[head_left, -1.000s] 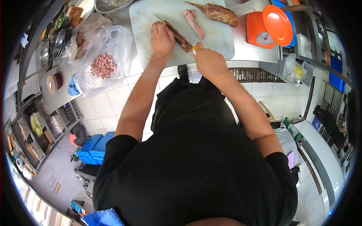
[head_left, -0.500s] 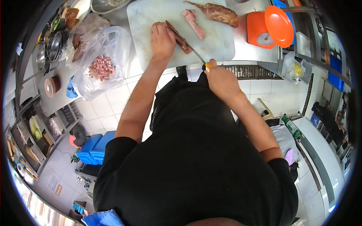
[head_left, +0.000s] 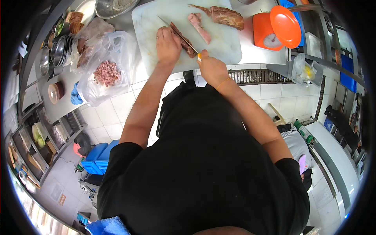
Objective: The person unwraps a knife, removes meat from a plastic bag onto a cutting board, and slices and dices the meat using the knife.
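Note:
On the white cutting board [head_left: 147,17] lies a dark reddish strip of meat [head_left: 189,47]. My left hand [head_left: 168,46] presses on it from the left, fingers bent over its edge. My right hand [head_left: 212,70] is wrapped round the yellow handle of a knife [head_left: 185,40]. The blade runs along the strip, its tip poking out past the far end, just beyond my left fingers. A pale pink slice of meat [head_left: 199,28] rests farther right. Behind that sits a larger brown piece of meat [head_left: 225,17] with a thin tail.
Right of the board stands an orange scale [head_left: 261,32] with a tilted round pan [head_left: 285,26]. To the left, a clear plastic bag [head_left: 124,74] holds diced pink meat [head_left: 107,73]. A metal bowl [head_left: 113,8] is at the back; a lidded tub [head_left: 56,91] stands at the far left.
My right hand has moved forward and left, pushing the knife along the strip so its tip now shows beyond the far end. My left hand stays nearly in place.

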A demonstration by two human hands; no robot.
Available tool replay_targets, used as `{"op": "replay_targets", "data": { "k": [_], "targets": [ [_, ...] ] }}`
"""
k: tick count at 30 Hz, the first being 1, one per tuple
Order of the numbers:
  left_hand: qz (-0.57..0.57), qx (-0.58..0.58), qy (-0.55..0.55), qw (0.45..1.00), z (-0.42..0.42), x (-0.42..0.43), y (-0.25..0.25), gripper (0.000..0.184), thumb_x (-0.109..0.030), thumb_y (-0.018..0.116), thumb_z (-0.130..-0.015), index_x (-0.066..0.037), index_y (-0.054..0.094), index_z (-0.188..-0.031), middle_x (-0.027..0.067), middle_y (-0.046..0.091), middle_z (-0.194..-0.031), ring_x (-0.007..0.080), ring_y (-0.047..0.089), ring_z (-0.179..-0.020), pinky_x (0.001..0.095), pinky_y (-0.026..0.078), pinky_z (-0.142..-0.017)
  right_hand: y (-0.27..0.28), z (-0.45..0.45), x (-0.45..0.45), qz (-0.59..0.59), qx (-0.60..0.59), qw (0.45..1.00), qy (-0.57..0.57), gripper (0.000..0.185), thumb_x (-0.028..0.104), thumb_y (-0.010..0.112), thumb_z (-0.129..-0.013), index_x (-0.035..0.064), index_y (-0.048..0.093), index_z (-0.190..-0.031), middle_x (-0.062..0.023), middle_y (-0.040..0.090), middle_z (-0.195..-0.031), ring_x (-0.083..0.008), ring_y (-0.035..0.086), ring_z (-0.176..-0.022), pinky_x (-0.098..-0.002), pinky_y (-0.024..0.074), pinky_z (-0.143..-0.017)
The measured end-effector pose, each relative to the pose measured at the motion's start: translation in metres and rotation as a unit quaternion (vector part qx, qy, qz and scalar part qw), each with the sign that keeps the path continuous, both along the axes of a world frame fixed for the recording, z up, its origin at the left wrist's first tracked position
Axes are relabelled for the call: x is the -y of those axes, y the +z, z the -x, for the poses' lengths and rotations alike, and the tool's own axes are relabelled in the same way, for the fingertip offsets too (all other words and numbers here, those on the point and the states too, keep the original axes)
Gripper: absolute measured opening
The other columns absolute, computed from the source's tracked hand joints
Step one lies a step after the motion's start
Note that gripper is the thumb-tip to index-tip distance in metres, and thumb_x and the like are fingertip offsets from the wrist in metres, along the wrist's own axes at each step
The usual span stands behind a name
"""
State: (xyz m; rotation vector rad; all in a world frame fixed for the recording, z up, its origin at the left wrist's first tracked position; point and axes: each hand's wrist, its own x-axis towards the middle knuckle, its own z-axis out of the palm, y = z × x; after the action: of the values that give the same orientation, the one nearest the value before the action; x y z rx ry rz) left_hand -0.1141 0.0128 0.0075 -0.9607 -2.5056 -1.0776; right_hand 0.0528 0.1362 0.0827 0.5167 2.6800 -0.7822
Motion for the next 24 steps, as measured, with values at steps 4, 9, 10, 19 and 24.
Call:
{"op": "replay_targets", "data": {
  "k": [4,9,10,19,24],
  "targets": [
    [-0.002,-0.012,-0.001,1.0,0.0,0.002,0.001,0.02,-0.005,0.058,-0.095,-0.001,0.055,-0.114,0.0222,0.059,-0.113,0.0441,0.059,-0.107,0.0543,0.05,-0.093,0.005,-0.002,-0.006,0.005,0.007,1.0,-0.004,0.033,0.028,0.057,-0.107,-0.001,0.054,-0.122,-0.0228,0.076,-0.092,-0.0444,0.075,-0.087,-0.0561,0.0584,-0.077],
    [-0.031,0.015,0.02,0.999,-0.005,0.004,0.003,0.019,-0.007,0.06,-0.095,-0.002,0.056,-0.113,0.0209,0.059,-0.114,0.0433,0.06,-0.105,0.053,0.05,-0.092,0.011,-0.014,-0.028,0.002,-0.001,1.0,-0.003,0.036,0.032,0.062,-0.106,0.0029,0.055,-0.126,-0.0232,0.076,-0.091,-0.0447,0.075,-0.089,-0.0566,0.0578,-0.078],
    [-0.036,0.017,0.023,0.999,-0.004,0.003,0.004,0.018,-0.007,0.061,-0.095,-0.002,0.057,-0.112,0.0207,0.059,-0.114,0.0433,0.06,-0.105,0.0527,0.05,-0.092,0.013,-0.015,-0.031,-0.001,-0.01,1.0,-0.002,0.037,0.033,0.062,-0.105,0.0033,0.055,-0.126,-0.0235,0.076,-0.091,-0.045,0.074,-0.089,-0.0568,0.0575,-0.077],
    [0.019,-0.041,-0.061,0.997,-0.036,0.023,0.036,0.035,-0.015,0.073,-0.086,-0.016,0.073,-0.121,0.0157,0.057,-0.145,0.0374,0.051,-0.137,0.055,0.04,-0.115,0.025,-0.03,-0.038,0.002,-0.037,0.998,-0.043,0.035,0.032,0.064,-0.105,0.0024,0.056,-0.121,-0.0247,0.074,-0.085,-0.047,0.073,-0.084,-0.0581,0.0559,-0.075],
    [0.084,-0.072,-0.137,0.984,-0.025,0.036,0.042,0.039,-0.014,0.077,-0.079,-0.015,0.073,-0.117,0.0127,0.058,-0.142,0.0365,0.051,-0.141,0.0529,0.039,-0.117,0.033,-0.053,-0.028,-0.012,-0.021,1.0,-0.015,0.035,0.032,0.065,-0.105,0.0011,0.056,-0.119,-0.0244,0.074,-0.084,-0.0474,0.073,-0.083,-0.0579,0.0565,-0.075]
  ]
}}
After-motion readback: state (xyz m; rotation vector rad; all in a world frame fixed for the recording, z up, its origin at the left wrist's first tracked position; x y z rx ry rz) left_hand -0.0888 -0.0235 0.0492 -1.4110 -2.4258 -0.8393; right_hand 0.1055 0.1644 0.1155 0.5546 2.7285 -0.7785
